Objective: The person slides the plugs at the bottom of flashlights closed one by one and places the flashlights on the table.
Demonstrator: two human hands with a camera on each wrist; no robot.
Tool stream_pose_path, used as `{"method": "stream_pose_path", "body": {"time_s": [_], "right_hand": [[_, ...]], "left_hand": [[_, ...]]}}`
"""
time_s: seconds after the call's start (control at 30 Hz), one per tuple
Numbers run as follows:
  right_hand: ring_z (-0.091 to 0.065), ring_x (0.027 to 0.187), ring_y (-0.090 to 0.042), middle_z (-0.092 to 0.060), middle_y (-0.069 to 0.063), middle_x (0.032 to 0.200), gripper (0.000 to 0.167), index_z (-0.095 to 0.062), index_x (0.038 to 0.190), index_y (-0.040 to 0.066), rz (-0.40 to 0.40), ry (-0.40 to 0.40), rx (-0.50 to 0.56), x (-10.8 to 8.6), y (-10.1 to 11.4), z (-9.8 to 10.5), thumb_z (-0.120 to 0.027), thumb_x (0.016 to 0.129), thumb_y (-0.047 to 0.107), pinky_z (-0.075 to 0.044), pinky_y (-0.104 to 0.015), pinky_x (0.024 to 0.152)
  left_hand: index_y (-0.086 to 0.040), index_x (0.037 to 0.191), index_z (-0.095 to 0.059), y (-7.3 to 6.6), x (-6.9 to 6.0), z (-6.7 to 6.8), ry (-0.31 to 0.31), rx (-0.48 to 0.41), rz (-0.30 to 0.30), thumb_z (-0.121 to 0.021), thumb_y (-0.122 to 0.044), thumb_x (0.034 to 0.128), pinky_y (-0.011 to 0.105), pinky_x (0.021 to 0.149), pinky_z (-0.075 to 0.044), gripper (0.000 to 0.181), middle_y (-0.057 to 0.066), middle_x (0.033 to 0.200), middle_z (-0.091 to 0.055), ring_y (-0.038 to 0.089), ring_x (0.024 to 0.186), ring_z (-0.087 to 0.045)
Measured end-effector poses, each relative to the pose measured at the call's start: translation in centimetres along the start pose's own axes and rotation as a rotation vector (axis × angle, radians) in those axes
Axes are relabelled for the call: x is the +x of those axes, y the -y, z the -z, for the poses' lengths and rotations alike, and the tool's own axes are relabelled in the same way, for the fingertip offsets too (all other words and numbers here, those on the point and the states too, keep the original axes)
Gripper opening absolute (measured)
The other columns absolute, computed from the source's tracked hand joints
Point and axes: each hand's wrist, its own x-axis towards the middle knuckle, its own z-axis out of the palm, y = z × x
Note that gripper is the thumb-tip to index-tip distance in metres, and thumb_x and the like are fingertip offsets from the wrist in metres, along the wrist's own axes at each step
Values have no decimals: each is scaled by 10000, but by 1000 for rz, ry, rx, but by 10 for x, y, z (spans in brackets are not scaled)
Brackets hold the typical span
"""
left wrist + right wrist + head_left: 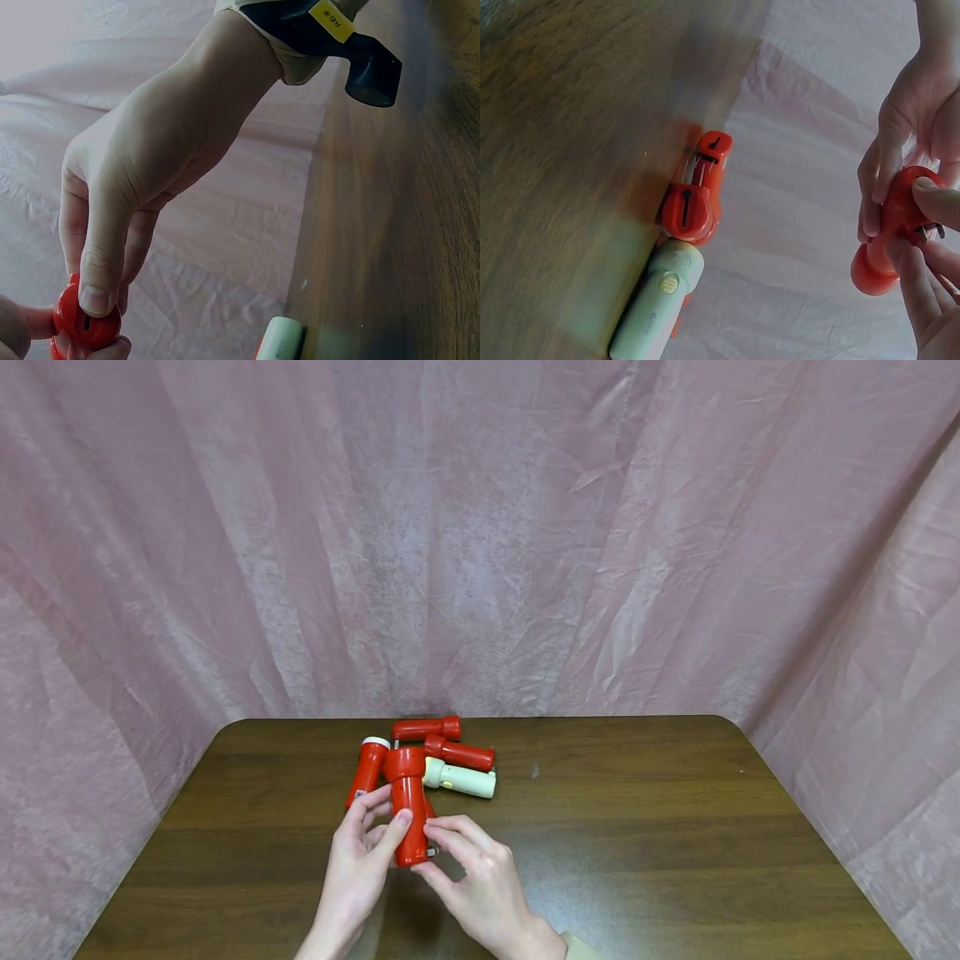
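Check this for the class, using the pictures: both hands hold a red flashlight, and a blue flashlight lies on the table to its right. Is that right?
Not quite: the colour is wrong. The head view shows that the flashlight on the table to the right is pale green, not blue. Both hands do hold a red flashlight.

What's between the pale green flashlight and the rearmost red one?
Another red flashlight lies between the pale green flashlight and the rearmost red flashlight, as the head view shows.
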Motion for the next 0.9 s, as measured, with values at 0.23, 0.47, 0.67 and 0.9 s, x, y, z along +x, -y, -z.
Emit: {"method": "stream_pose_path", "body": {"time_s": [0.23,0.47,0.67,0.9], "right_hand": [[-774,919,-108,-773,-26,1052,408,-791,1095,40,20,19,1,3,-1,3,-956,725,92,-609,-158,850],[-764,901,-97,-766,-18,1032,398,-788,1064,50,62,6,-12,4,-3,3,-963,710,100,-606,-152,840],[-762,897,-92,-763,-17,1038,403,-780,1066,55,59,-3,-5,3,-3,2,-964,712,113,-603,-143,831],[-764,902,-97,-761,-21,1044,403,-777,1072,58,52,1,1,2,-3,2,-962,719,118,-605,-146,841]], "left_hand": [[-25,1495,-467,0,0,0,4,-4,17,-676,-116,1019,230,723,-616,528,257,1383,-603,29,844,-713],[-20,1488,-478,1,-1,-1,5,-10,-7,-666,-104,1022,227,734,-609,509,266,1381,-612,37,841,-717],[-26,1488,-484,1,-2,-1,2,-12,-12,-668,-107,1022,228,736,-604,507,263,1381,-618,44,843,-719],[-23,1482,-489,1,-2,-2,-7,-14,-18,-672,-95,1017,238,711,-606,505,256,1357,-624,47,828,-717]]}}
